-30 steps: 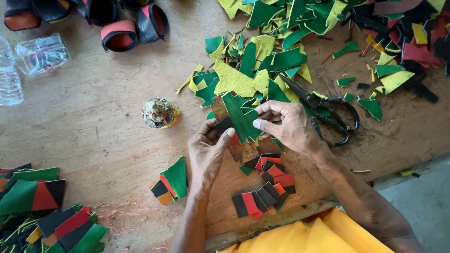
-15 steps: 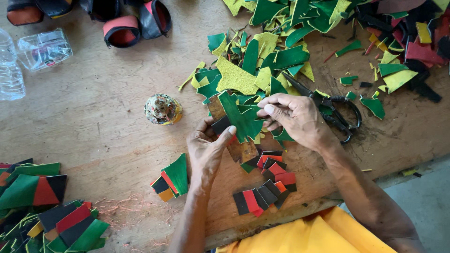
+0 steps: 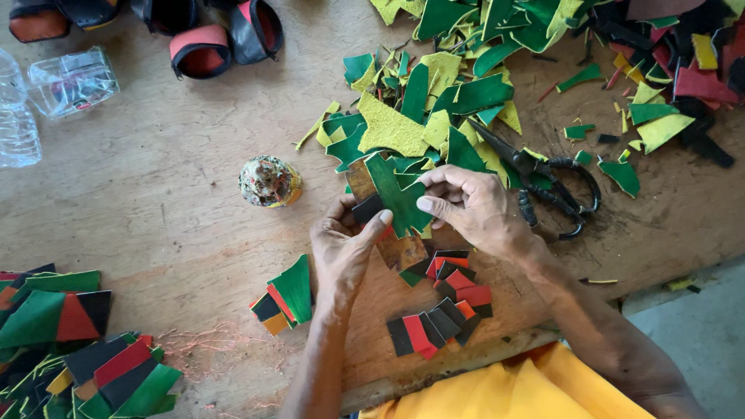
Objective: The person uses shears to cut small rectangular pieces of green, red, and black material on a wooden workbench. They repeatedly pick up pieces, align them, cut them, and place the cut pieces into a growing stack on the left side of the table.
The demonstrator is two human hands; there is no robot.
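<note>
Packaging shows only at the counter's [image 3: 155, 194] far left: a crumpled clear plastic wrapper [image 3: 72, 80] beside a clear plastic bottle [image 3: 15, 128]. Near the middle, both hands pinch a green angular leather piece [image 3: 400, 198], its long axis running from upper left to lower right. Left hand [image 3: 345, 248] fingers close on its lower edge; right hand [image 3: 473, 206] fingers grip its right side. Black-handled scissors [image 3: 543, 182] lie just beside.

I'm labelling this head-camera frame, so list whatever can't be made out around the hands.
- Brown template: mostly hidden under the green piece and left hand.
- Right hand: its fingertips are tucked behind the green piece.
- Scissors: blade tips are buried under green and yellow scraps.
- Clear bottle: cut off by the left edge.
</note>
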